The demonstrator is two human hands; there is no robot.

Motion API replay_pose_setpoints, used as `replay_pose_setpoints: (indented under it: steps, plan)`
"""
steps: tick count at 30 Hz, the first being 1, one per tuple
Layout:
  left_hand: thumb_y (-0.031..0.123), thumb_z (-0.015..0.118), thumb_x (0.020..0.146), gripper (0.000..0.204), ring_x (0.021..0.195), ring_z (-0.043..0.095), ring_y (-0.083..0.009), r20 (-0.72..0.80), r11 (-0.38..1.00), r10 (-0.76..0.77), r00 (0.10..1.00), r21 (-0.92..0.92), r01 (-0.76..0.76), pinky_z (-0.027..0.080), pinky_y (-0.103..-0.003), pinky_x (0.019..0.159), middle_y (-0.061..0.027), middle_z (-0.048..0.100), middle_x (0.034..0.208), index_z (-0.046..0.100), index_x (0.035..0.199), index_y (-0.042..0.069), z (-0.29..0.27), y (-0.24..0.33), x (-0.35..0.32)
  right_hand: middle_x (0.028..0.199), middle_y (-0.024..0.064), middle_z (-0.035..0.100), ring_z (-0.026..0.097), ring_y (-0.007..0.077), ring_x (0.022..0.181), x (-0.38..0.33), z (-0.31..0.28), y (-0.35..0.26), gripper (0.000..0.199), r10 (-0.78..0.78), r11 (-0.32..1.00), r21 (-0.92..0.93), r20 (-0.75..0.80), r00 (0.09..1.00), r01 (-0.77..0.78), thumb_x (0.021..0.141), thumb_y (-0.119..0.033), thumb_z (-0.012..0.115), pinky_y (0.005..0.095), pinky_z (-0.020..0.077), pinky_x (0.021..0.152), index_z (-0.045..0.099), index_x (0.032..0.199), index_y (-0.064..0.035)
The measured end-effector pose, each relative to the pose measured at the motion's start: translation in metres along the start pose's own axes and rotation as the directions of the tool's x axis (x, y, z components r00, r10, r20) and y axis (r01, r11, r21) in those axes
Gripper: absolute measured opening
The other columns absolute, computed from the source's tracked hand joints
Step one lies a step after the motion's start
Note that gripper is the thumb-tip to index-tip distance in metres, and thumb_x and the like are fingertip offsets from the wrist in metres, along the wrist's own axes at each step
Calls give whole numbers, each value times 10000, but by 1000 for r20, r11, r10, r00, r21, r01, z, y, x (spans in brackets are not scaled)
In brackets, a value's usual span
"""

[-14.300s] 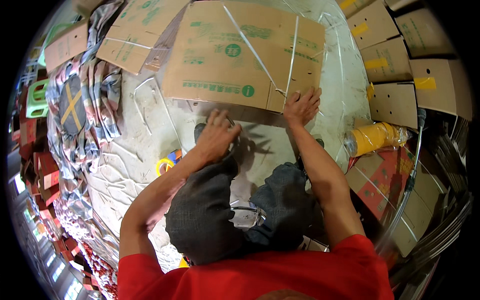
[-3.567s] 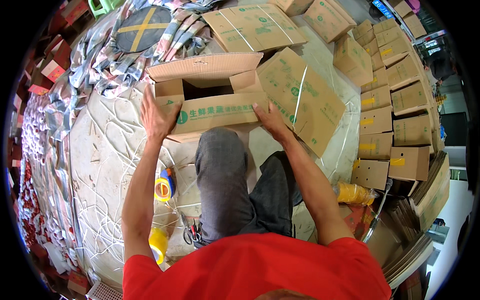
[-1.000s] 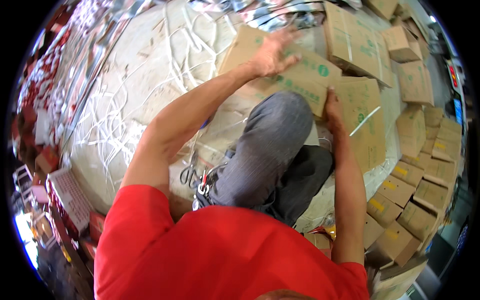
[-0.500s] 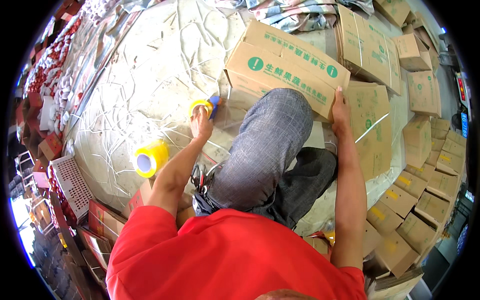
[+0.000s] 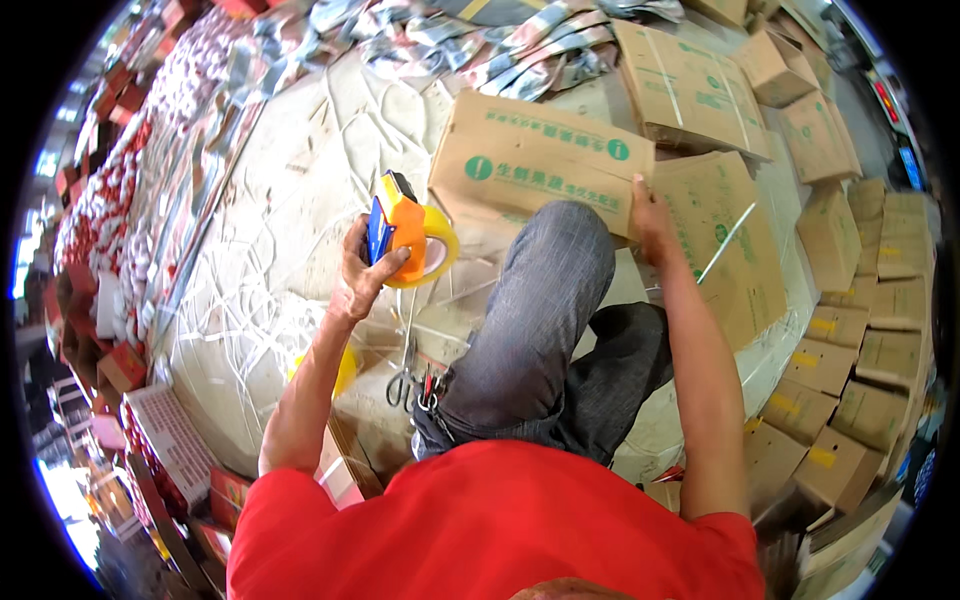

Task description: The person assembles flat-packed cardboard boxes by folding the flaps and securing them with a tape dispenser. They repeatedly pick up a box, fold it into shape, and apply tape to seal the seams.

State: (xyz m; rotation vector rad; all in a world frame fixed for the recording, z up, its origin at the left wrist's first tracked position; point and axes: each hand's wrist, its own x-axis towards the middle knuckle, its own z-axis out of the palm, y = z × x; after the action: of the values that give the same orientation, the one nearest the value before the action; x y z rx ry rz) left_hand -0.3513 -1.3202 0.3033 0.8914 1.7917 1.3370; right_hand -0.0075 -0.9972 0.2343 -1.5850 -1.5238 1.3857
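Note:
My left hand (image 5: 365,265) is closed around an orange and blue tape dispenser (image 5: 408,225), raised above the floor. A roll of yellowish tape (image 5: 446,250) sits on the dispenser, on the side toward my knee. With my right hand (image 5: 655,222) I grip the right end of a brown cardboard box (image 5: 540,150) with green print, thumb on its upper face. The box lies tilted in front of my bent knee. Beneath its right end is a flat cardboard piece (image 5: 720,250). Below my left hand, scissors (image 5: 402,385) hang near my hip.
Loose white straps (image 5: 250,310) litter the floor. A yellow tape roll (image 5: 346,372) lies partly behind my left forearm. Strapped flat cartons (image 5: 690,90) and many closed boxes (image 5: 815,360) stand to the right. A white crate (image 5: 175,430) is at left, crumpled striped cloth (image 5: 500,45) at the far side.
My left hand has lifted the tape dispenser off the floor and turned it upright. My right hand keeps hold of the box end. The whole view has shifted slightly.

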Motion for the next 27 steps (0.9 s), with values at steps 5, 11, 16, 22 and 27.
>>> replay_pose_setpoints:
  steps: [5, 11, 16, 22, 27]
  plan:
    - [380, 830, 866, 562, 906, 570, -149, 183, 955, 289, 940, -126, -269, 490, -325, 835, -63, 641, 1014, 586, 1207, 6, 55, 80, 57, 1288, 245, 701, 654, 362, 1204, -3, 2, -3, 616, -20, 998, -64, -61, 998, 16, 1030, -492, 571, 403, 482, 1027, 653, 1343, 32]
    - [336, 882, 853, 542, 768, 640, -217, 426, 743, 533, 731, 178, -645, 531, -373, 735, -145, 668, 864, 569, 1152, 10, 130, 112, 136, 1318, 267, 686, 632, 438, 1247, -8, 8, -8, 589, 31, 999, 8, -36, 999, -31, 1011, -474, 570, 448, 479, 1053, 652, 1372, -16]
    - [296, 883, 856, 547, 778, 688, -309, 608, 633, 485, 628, 251, -732, 549, -415, 729, -187, 685, 880, 556, 1192, 17, 175, 128, 167, 1288, 270, 692, 628, 438, 1249, -2, 5, 1, 573, 37, 999, -27, -83, 996, -40, 1000, -483, 556, 474, 468, 1071, 668, 1356, -47]
    - [275, 852, 892, 596, 925, 710, -340, 672, 609, 462, 579, 235, -758, 574, -415, 868, -218, 687, 1046, 542, 1336, 26, 178, 125, 177, 1286, 266, 693, 619, 444, 1250, -11, 7, -8, 601, -11, 999, -35, -36, 999, 10, 977, -521, 552, 478, 461, 1085, 678, 1330, -51]
    - [210, 841, 895, 635, 1041, 698, -340, 764, 650, 415, 494, 131, -748, 554, -408, 958, -218, 676, 1151, 508, 1415, 60, 180, 136, 189, 1264, 263, 702, 624, 450, 1235, -6, 6, -4, 626, -6, 999, -37, -102, 995, 2, 957, -552, 562, 485, 468, 1073, 686, 1307, -49]
